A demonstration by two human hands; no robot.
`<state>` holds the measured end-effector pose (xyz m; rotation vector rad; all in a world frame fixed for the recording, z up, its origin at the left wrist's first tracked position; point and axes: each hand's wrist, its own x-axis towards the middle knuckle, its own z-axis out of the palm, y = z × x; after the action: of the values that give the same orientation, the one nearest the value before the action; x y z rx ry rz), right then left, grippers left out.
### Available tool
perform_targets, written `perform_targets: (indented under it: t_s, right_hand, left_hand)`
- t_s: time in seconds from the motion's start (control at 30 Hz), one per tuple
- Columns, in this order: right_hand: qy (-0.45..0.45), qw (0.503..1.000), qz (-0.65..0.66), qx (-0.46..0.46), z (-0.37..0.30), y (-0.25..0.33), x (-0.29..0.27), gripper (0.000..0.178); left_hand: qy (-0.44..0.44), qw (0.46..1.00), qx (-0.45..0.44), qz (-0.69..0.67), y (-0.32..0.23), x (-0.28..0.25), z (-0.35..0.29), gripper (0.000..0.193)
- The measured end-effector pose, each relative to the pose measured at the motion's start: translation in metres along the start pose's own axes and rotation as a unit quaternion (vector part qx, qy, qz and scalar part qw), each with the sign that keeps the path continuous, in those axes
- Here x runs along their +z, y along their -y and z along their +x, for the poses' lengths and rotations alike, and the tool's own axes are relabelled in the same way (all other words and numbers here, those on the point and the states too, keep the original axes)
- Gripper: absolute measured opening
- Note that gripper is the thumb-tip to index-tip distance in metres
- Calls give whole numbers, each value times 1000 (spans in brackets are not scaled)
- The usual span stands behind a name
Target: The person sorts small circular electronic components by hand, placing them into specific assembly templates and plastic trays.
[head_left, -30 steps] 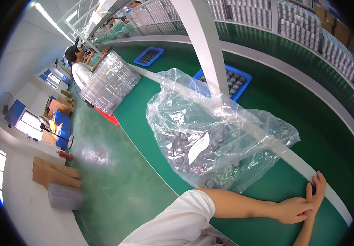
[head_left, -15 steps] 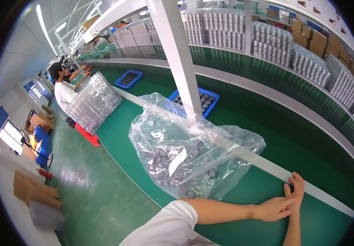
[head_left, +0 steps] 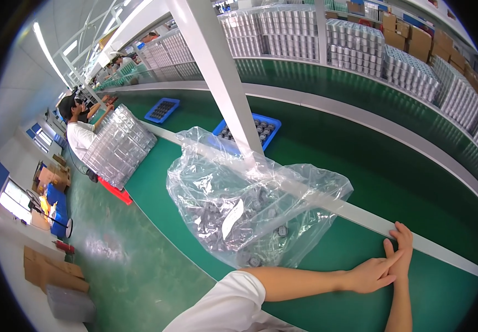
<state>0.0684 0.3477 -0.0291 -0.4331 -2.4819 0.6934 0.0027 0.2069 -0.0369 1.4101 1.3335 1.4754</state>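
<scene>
My left hand [head_left: 373, 275] reaches across from the left, its index finger stretched over the palm side of my right hand and its other fingers partly bent. It holds nothing that I can see. My right hand [head_left: 401, 249] rises from the lower edge, fingers loosely extended, its fingertips at the pale metal rail [head_left: 360, 216]. It too looks free of any object. To the left of my hands, a large clear plastic bag [head_left: 305, 232] lies on the green work surface and over the rail. Inside show several small dark grey round parts [head_left: 213, 221] and a white slip [head_left: 232, 219].
A white post [head_left: 216, 72] rises beyond the bag. Blue trays of dark parts [head_left: 269, 131] [head_left: 162, 110] sit on the green belt [head_left: 333, 149]. A person [head_left: 78, 128] works at far left beside stacked clear packs [head_left: 121, 146]. Silvery stacks [head_left: 355, 50] line the far shelf.
The whole view has shifted slightly, so the trays, post and bag appear further left. My hands keep nearly the same crossed pose; the left index finger lies a little higher across the right hand.
</scene>
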Motion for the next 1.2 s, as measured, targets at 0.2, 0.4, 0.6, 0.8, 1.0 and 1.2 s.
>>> perform_targets:
  t_s: [0.2, 0.4, 0.6, 0.8, 1.0, 1.2]
  right_hand:
    - [8, 1000, 0, -1, 4, 5, -1, 25]
    - [4, 1000, 8, 17, -1, 0, 2, 23]
    - [-1, 1000, -6, -3, 0, -1, 1, 24]
    - [-8, 1000, 5, -8, -2, -4, 2, 24]
    - [-17, 1000, 17, -5, -1, -2, 3, 25]
    - [-20, 999, 26, -8, -1, -4, 4, 24]
  left_hand:
    - [10, 1000, -12, 9, -5, -6, 0, 80]
    - [9, 1000, 3, 12, 4, 0, 0, 83]
    - [9, 1000, 6, 18, 3, 0, 1, 83]
    - [-3, 1000, 26, 17, 7, 3, 2, 84]
    - [-13, 999, 39, 23, 7, 2, 1, 84]
    - [-1, 999, 23, 22, 6, 0, 1, 85]
